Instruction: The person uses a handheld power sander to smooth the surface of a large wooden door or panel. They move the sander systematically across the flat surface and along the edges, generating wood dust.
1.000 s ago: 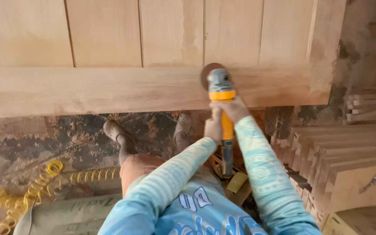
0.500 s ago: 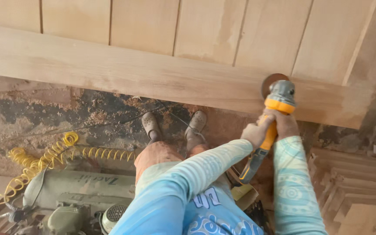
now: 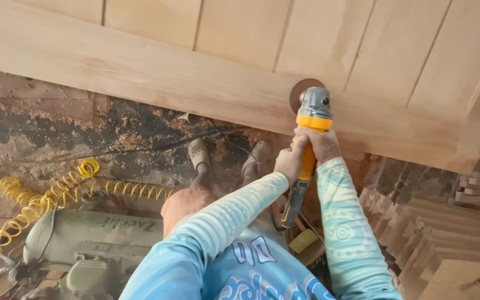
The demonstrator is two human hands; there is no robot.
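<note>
Workshop floor, dark and strewn with sawdust and shavings; a large pale wooden panel of vertical boards fills the upper view, with a broad horizontal rail along its near edge.

Well to the left of both hands, on the floor: a coiled yellow air hose, and just below it a grey-green compressor, partly cut off by the frame edge.

Between the hose and the hands, the person's two feet in grey clogs stand on the floor under the rail.

Left hand: closed around the yellow body of the angle grinder, on its left side, lower than the right hand. Sleeve is light blue, patterned.

Right hand: closed around the same yellow body, just behind the grey gear head, touching the left hand.

Angle grinder: held upright in view, head away from the person, dark rear handle running down between the forearms. Its brown sanding disc lies against the rail where the rail meets the vertical boards, just above both hands.

Right of the hands, lower: stacks of cut timber pieces, ends stepped, near the right forearm.
</note>
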